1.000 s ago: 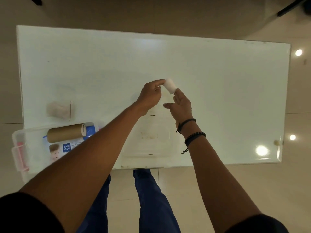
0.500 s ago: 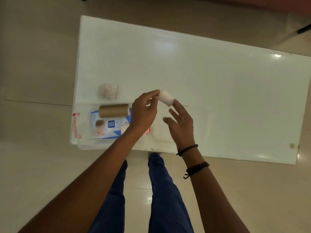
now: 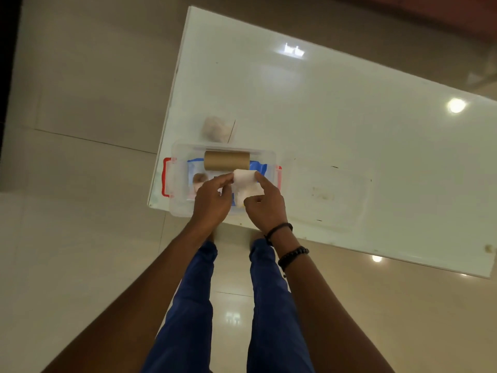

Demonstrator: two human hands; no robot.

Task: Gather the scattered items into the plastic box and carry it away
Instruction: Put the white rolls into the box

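A clear plastic box (image 3: 176, 168) with red latches sits at the near left corner of the white table (image 3: 336, 117). Inside lie a brown cardboard tube (image 3: 226, 160) and a blue pack of wipes (image 3: 256, 167). Over the box, a small white roll (image 3: 244, 176) is pinched between my left hand (image 3: 213, 199) and my right hand (image 3: 266, 204). Another white object (image 3: 248, 193) lies below it in the box, partly hidden by my hands. A small pale bag (image 3: 217, 129) rests on the table just beyond the box.
The box's clear lid (image 3: 328, 196) lies flat on the table right of the box. The table's left and near edges are close to the box, with glossy tiled floor (image 3: 80, 238) beyond. My legs in blue trousers (image 3: 266, 305) stand at the near edge.
Both hands carried the small white roll from the middle of the table leftward and down over the box. My view swung left, bringing the box to the centre.
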